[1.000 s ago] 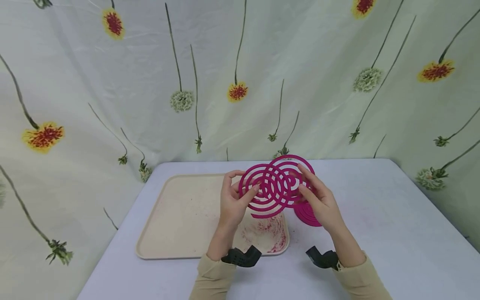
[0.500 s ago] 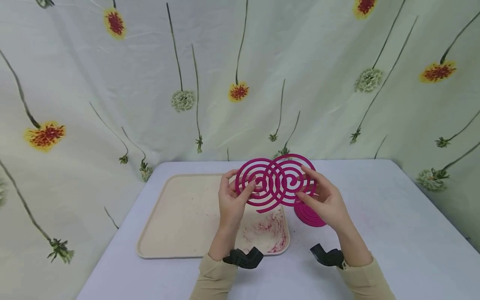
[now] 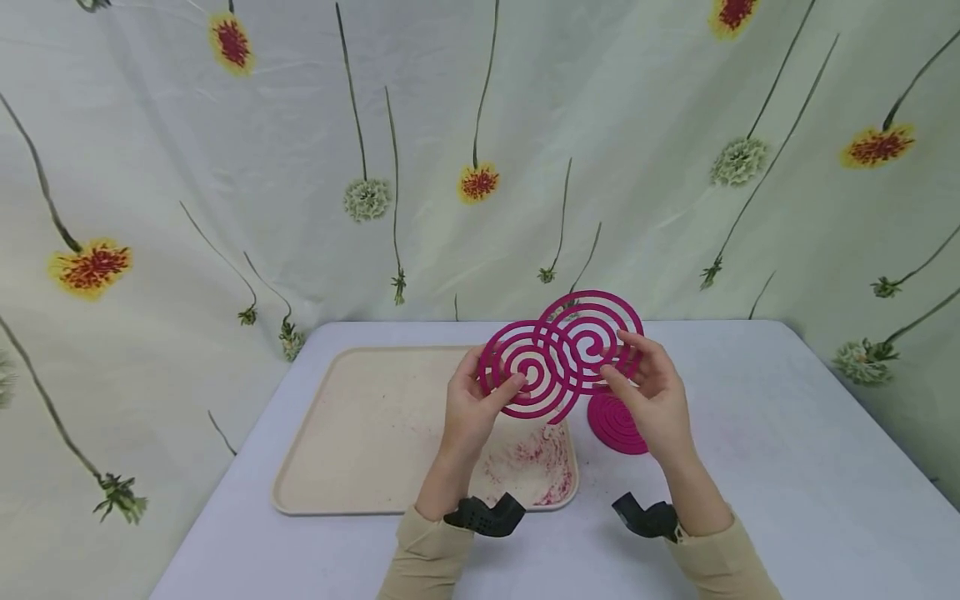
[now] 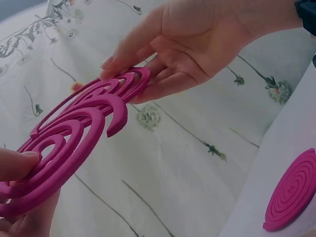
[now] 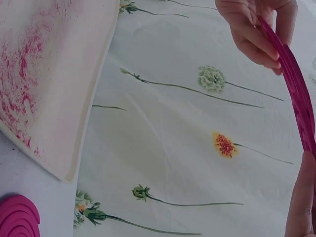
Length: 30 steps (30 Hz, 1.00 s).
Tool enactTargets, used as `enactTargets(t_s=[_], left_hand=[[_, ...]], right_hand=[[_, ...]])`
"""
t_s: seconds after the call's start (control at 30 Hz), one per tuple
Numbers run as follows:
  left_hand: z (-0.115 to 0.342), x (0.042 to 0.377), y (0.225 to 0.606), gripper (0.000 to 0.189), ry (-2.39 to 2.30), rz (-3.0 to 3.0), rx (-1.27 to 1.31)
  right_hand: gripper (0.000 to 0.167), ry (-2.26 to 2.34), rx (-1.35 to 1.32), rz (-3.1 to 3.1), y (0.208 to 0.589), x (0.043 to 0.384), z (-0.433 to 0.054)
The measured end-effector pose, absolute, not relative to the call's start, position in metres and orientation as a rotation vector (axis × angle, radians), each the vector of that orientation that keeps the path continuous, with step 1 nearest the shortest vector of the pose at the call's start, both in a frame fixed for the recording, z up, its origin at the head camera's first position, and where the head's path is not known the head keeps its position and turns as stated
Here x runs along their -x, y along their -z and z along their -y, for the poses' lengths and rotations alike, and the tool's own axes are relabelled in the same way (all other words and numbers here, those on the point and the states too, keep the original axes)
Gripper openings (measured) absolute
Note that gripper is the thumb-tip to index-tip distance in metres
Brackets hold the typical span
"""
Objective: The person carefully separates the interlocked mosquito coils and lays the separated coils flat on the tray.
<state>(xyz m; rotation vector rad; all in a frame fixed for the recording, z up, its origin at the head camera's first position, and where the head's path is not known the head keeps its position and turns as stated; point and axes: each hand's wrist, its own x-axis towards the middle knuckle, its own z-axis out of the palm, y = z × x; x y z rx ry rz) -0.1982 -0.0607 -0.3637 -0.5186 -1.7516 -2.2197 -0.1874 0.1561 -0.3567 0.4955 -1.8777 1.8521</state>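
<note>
Two magenta mosquito coils are held up over the tray's right end, their rings overlapping. My left hand (image 3: 471,408) pinches the left coil (image 3: 529,364) between thumb and fingers, the thumb near its centre. The right coil (image 3: 592,345) sits a little higher, its right side pinched by my right hand (image 3: 662,404). In the left wrist view both coils are seen at a slant, the loose outer end of one standing off the other. The right wrist view shows them nearly edge-on as a thin magenta band (image 5: 296,89). Below the right hand, a closely wound magenta disc (image 3: 617,423) lies on the table.
A beige tray (image 3: 367,433) lies left of centre, its right end smeared with magenta powder. The table has a white cover (image 3: 757,433). Behind it hangs a flower-print cloth (image 3: 652,108). A black wrist camera is strapped on each wrist.
The right coil has risen and shifted right with my right hand, and the coils overlap less than a second ago. The left coil has tilted and turned slightly. The disc on the table stays put.
</note>
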Motion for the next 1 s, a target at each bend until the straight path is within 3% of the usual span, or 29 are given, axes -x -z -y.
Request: enactTargets(t_s=[0.13, 0.27, 0.73, 1.0], left_hand=[[0.063, 0.198, 0.364, 0.041, 2.256, 1.752, 0.469], [0.065, 0.197, 0.363, 0.042, 2.319, 1.722, 0.435], [0.069, 0.203, 0.364, 0.067, 2.203, 1.776, 0.431], [0.074, 0.204, 0.364, 0.046, 2.216, 1.693, 0.477]], right_hand=[[0.042, -1.786, -0.58, 1.957, 0.356, 0.188, -0.164], [0.052, -1.792, -0.65, 1.993, 0.354, 0.188, -0.169], [0.058, -1.805, -0.52, 1.87, 0.356, 0.191, -0.163], [0.049, -1.931, -0.401, 1.752, 0.355, 0.191, -0.162]])
